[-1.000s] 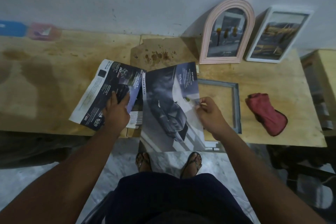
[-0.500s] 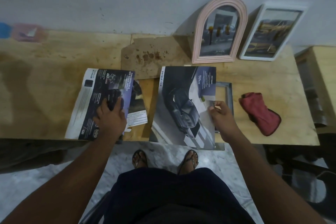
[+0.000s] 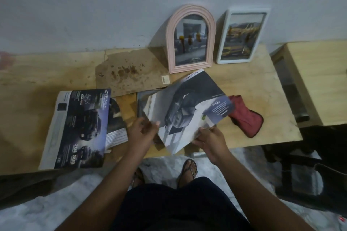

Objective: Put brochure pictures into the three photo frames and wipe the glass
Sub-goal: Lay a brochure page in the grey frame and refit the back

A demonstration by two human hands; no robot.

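Note:
A car brochure page (image 3: pixel 185 107) is lifted and tilted above the table's front middle. My right hand (image 3: pixel 210 138) pinches its lower right edge. My left hand (image 3: pixel 143 132) touches its lower left edge with fingers spread. A grey frame (image 3: pixel 143 100) lies flat under the page, mostly hidden. A pink arched frame (image 3: pixel 190 38) and a white rectangular frame (image 3: pixel 242 36) lean on the wall, each with a picture inside. A red cloth (image 3: pixel 244 117) lies right of the page. More brochure pages (image 3: pixel 78 127) lie at the left.
A stained brown backing board (image 3: pixel 129 72) lies behind the pages. The wooden table (image 3: pixel 270 88) ends at the right, beside a second wooden surface (image 3: pixel 317 78). A dark chair (image 3: pixel 308 170) stands at the lower right. My sandalled feet are under the table edge.
My left hand left the brochure pages on the left and came to the car page. The page has been lifted and turned clockwise, now covering most of the grey frame.

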